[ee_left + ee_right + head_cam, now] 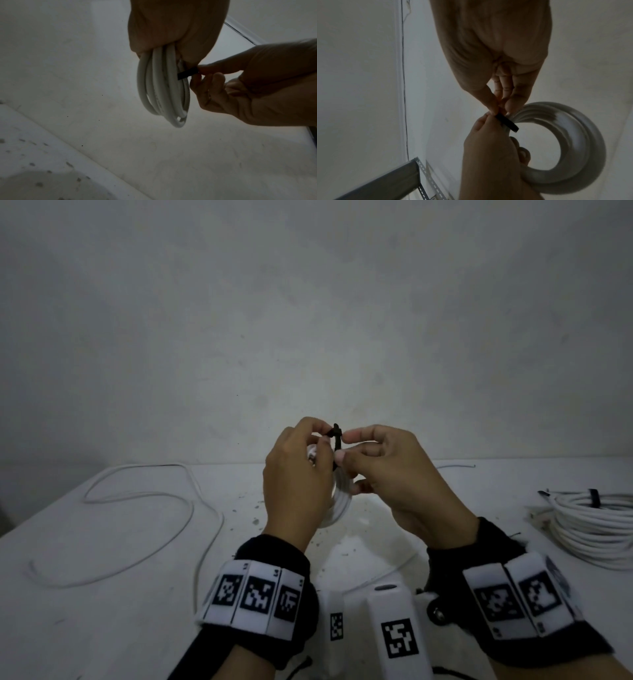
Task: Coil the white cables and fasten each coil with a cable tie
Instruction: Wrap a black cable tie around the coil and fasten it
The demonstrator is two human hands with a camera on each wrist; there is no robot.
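Both hands are raised above the table (102, 594). My left hand (322, 435) grips a small coil of white cable (340, 501) at its top, and the coil (163, 88) hangs below the fingers. A black cable tie (336, 440) is wrapped round the top of the coil. My right hand (344, 445) pinches the tie between thumb and forefinger, close against the left fingertips. From the right wrist, the tie (506, 123) crosses the coil (573, 148) where both hands meet. The tie's fastening is hidden by fingers.
A loose white cable (144, 494) snakes over the table's left half. A larger white coil (596, 525) with a black tie (594, 498) lies at the right edge. White marker-tagged devices (397, 628) sit near the front edge. A grey metal shelf (402, 180) shows in the right wrist view.
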